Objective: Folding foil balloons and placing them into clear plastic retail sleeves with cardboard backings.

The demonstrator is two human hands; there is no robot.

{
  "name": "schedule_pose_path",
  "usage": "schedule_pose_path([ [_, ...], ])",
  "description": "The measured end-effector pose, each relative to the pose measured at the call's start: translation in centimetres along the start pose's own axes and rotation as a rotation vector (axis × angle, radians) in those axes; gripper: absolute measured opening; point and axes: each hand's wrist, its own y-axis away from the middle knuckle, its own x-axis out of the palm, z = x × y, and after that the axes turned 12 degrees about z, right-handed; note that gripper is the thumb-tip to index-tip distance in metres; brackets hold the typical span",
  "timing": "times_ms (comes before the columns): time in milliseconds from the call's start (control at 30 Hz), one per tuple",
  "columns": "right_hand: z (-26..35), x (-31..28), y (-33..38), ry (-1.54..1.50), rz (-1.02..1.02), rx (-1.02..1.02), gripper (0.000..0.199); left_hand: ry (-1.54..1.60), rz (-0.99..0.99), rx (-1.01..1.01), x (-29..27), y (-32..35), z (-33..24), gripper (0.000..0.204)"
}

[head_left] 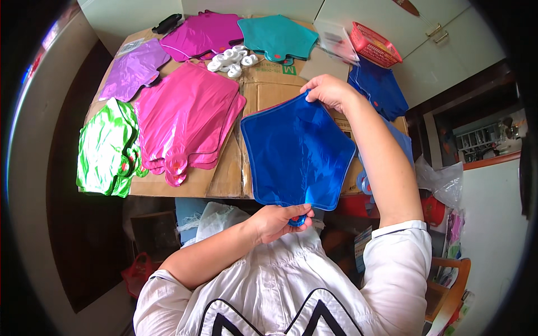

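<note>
A flat, shiny dark-blue star-shaped foil balloon (300, 151) is stretched out between my hands, over the front edge of the cardboard. My left hand (280, 220) is closed around its small neck tab at the bottom. Up at its top corner, my right hand (332, 92) pinches the edge between thumb and fingers. A stack of flat pink balloons (188, 112) lies just left of it. More dark-blue balloons (379, 87) lie at the right, beyond my right forearm.
Cardboard (224, 168) covers the table. Around it lie green-and-white (109, 148), lilac (134, 67), magenta (202, 35) and teal balloons (278, 37). Several white ring-shaped rolls (231, 60) sit at the back middle. A red plastic basket (375, 43) stands at the back right.
</note>
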Motion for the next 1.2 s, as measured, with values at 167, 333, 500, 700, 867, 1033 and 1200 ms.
schedule_pose_path([
  [167,-1.0,0.8,-0.7,0.044,-0.034,-0.02,0.022,-0.066,-0.019,-0.008,0.6,0.5,0.0,0.021],
  [333,-0.9,1.4,-0.3,0.103,-0.018,-0.029,0.018,-0.03,0.117,0.088,0.1,1.4,0.5,0.026],
  [500,-0.9,1.4,-0.4,0.118,-0.043,-0.033,0.019,0.113,0.213,0.179,-1.5,1.2,0.7,0.042],
  [700,-0.6,1.7,-0.2,0.17,-0.072,-0.027,0.02,0.073,0.088,0.145,-1.2,1.0,1.0,0.034],
  [867,-0.4,2.1,0.0,0.165,-0.099,-0.02,0.02,0.069,0.045,0.113,0.4,0.6,0.3,0.021],
  [1033,-0.7,1.8,-0.3,0.195,-0.109,-0.039,0.02,0.03,-0.009,0.133,1.0,0.4,0.5,0.017],
  [1200,-0.6,2.0,-0.5,0.207,-0.132,-0.028,0.017,0.012,-0.092,0.113,1.2,0.1,0.7,0.014],
])
